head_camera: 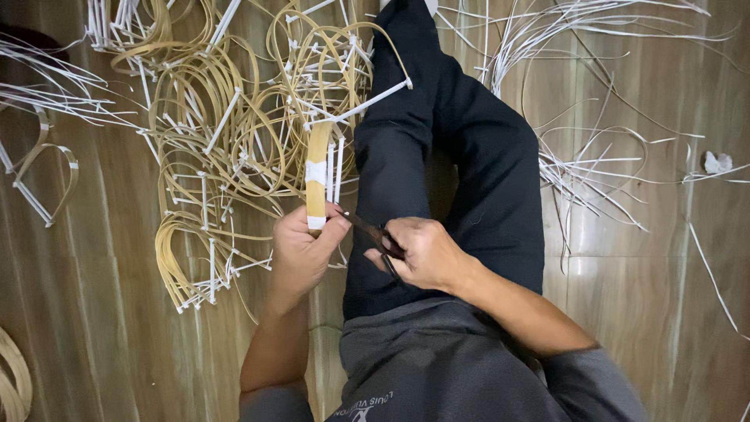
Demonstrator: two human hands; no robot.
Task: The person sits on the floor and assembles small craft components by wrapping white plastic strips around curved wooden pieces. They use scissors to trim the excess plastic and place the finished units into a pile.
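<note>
Over the wood-grain floor (94, 312), left hand (301, 250) grips a white-taped cane strip bundle (317, 176); right hand (418, 252) clasps dark scissors (373, 233).

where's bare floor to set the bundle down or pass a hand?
Free: floor left of the left hand, below the cane loop pile; floor right of the legs, under the white strips. Crowded: top left loops, top right strips. Right hand holds scissors.
</note>
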